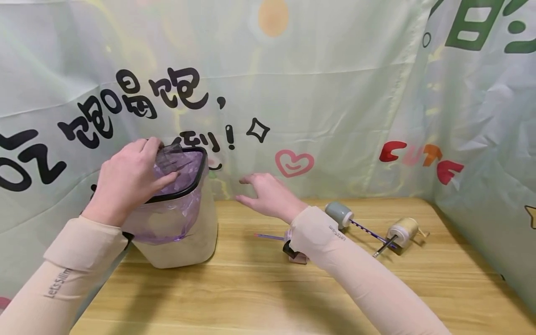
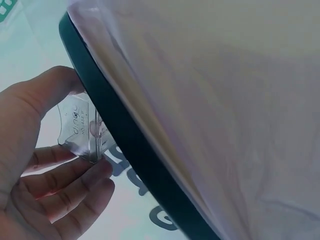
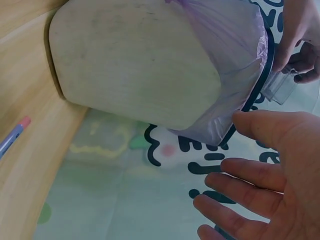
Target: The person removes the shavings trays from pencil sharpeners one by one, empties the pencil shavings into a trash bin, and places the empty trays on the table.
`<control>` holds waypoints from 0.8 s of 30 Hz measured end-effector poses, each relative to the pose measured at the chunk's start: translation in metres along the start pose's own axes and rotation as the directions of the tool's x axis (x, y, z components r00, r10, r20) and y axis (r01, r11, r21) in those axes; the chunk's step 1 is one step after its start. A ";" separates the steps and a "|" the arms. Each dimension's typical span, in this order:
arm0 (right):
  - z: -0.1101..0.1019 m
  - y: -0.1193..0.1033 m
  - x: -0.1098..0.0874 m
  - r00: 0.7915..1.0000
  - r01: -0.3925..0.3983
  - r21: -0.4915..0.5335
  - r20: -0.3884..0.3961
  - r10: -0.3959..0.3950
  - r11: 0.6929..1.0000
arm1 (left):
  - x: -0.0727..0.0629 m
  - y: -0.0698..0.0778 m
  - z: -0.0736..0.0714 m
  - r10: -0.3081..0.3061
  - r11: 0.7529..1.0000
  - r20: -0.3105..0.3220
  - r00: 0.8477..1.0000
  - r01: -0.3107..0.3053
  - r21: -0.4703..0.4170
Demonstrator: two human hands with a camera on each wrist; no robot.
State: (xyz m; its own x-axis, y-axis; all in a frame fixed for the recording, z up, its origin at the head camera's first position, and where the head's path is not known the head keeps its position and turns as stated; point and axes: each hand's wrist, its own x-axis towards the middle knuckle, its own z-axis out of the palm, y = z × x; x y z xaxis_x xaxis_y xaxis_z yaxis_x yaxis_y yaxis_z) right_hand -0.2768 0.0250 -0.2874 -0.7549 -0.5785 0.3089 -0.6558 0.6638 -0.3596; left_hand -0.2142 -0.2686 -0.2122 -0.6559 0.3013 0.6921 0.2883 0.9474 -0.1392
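Over the mouth of a trash bin [image 1: 186,253], my left hand [image 1: 125,177] pinches a small clear plastic shavings drawer [image 1: 169,157] between thumb and fingers. Dark lettering marks the drawer's side in the left wrist view, where the bin's black rim [image 2: 115,115] crosses in front of part of it. A purple bag [image 1: 184,216] lines the bin and folds down over its outside. To the right of the bin, my right hand [image 1: 270,196] hangs in the air, holding nothing, its fingers spread and thumb apart. In the right wrist view its thumb tip [image 3: 242,122] overlaps the rim.
Below my right forearm stands a pinkish pencil sharpener [image 1: 298,258], partly hidden by the sleeve, with a purple pencil [image 1: 270,237] in it. Farther right are a grey-green sharpener [image 1: 337,214] and a yellow sharpener [image 1: 405,230], both with pencils. A printed cloth [image 1: 335,102] hangs behind the wooden table [image 1: 251,298].
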 end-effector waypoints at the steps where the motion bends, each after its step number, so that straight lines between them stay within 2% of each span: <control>1: 0.000 0.001 -0.001 1.000 0.000 0.002 0.000 0.000 1.000 | 0.000 0.002 0.000 0.001 1.000 -0.004 1.000 -0.001 -0.003; 9: 0.000 0.010 -0.011 1.000 -0.016 0.002 0.007 0.016 1.000 | -0.001 0.016 0.006 0.008 1.000 -0.073 0.997 -0.010 -0.029; 15: 0.000 0.016 -0.018 0.999 -0.029 -0.015 0.014 0.030 0.999 | -0.002 0.031 0.012 0.066 0.997 -0.117 0.991 -0.071 -0.043; 20: -0.001 0.019 -0.023 0.999 -0.046 -0.027 0.017 0.047 0.999 | -0.001 0.041 0.016 0.116 0.989 -0.119 0.986 -0.125 -0.074; 24: -0.002 0.023 -0.029 0.998 -0.066 -0.027 0.021 0.067 0.997 | -0.003 0.051 0.020 0.109 0.985 -0.100 0.989 -0.121 -0.122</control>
State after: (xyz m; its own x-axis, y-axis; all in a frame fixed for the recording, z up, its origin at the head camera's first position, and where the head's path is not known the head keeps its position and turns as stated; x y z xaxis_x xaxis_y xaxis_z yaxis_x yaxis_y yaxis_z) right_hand -0.2703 0.0577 -0.3028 -0.7967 -0.5428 0.2657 -0.6043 0.7132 -0.3551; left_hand -0.2115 -0.2194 -0.2353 -0.5479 0.3901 0.7400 0.4483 0.8838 -0.1340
